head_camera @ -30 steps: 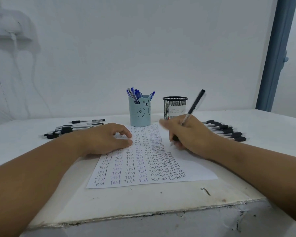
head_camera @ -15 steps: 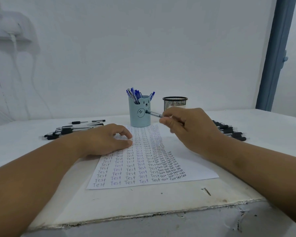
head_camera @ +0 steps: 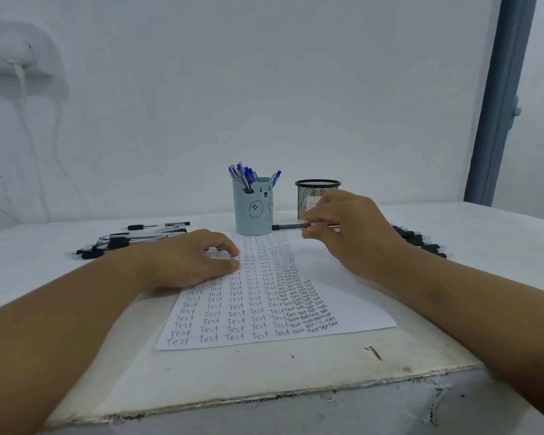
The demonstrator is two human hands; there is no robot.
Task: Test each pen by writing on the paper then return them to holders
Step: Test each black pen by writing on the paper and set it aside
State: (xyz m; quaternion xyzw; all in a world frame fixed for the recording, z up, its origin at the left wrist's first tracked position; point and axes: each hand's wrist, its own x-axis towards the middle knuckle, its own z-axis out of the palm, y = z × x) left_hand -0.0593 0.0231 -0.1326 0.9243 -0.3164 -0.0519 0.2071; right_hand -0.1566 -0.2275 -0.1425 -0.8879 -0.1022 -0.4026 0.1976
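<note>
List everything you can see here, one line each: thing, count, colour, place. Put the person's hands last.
table: one, white, fills the foreground
paper: one white sheet covered in "Test", centre of table
bear holder: one, light blue, behind the paper, holding blue pens
mesh holder: one, black, right of the bear holder
loose pens left: a pile, black and clear, count unclear
loose pens right: a pile, black, partly hidden
pen: one, black, level, in the right hand
nail: one, dark, near table's front edge
left hand: rests on the paper
right hand: pinches the pen

blocked: bear cup (head_camera: 253, 206), mesh holder (head_camera: 317, 196) | open: bare table (head_camera: 484, 233) far right
</note>
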